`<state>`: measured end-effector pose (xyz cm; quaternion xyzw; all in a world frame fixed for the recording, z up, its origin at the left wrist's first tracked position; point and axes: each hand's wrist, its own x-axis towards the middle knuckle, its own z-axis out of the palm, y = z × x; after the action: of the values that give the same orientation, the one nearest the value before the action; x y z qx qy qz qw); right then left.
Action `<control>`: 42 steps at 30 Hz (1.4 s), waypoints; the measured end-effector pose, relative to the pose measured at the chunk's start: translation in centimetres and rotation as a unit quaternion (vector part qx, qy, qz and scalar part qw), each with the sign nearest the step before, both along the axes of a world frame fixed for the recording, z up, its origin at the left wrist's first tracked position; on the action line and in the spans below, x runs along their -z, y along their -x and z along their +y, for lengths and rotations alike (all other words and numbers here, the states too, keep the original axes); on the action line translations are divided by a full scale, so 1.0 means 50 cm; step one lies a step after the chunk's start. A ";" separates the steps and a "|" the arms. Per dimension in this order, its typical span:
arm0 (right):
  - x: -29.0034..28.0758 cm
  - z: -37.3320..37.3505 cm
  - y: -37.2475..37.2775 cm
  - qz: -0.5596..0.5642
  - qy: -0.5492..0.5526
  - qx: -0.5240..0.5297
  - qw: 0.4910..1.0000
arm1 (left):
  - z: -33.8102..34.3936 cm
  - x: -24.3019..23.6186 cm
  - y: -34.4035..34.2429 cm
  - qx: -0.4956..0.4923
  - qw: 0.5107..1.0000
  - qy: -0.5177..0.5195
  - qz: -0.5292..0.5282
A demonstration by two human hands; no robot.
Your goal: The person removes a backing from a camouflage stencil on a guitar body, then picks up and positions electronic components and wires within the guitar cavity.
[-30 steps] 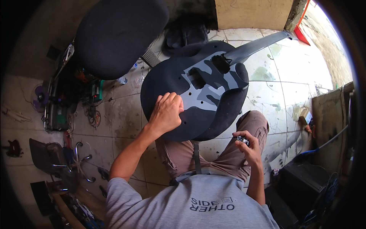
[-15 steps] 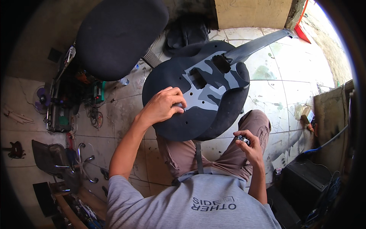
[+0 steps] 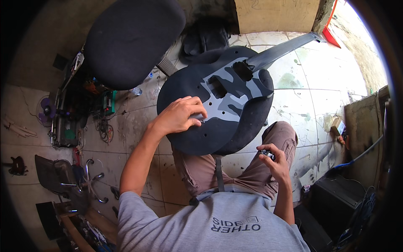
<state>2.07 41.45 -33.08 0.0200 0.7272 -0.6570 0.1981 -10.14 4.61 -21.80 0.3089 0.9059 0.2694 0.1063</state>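
Observation:
A guitar body in dark matte finish, with a grey camouflage section, several holes and two cavities, lies on a black cushion in front of me; its dark grey neck points to the upper right. My left hand rests on the body's left part, fingers curled, thumb and index around something grey that I cannot make out. My right hand, over my right thigh, holds a small shiny metal part between thumb and fingers.
A black chair seat is at upper left, a black bag behind the guitar. Electronics and cables and an office chair lie left. At right are a black box and a blue hose. A plywood panel stands behind.
Since a second ago my left hand has turned rightward, and its thumb and index now show curled at the grey section's edge. My right hand has barely moved.

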 end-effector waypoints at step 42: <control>0.007 -0.009 -0.001 0.037 -0.031 -0.027 0.998 | -0.008 0.017 0.000 -0.102 0.994 0.001 -0.044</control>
<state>2.13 40.99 -33.44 -0.0182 0.7540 -0.6292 0.1877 -10.13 4.23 -22.64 0.2021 0.9275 0.2912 0.1186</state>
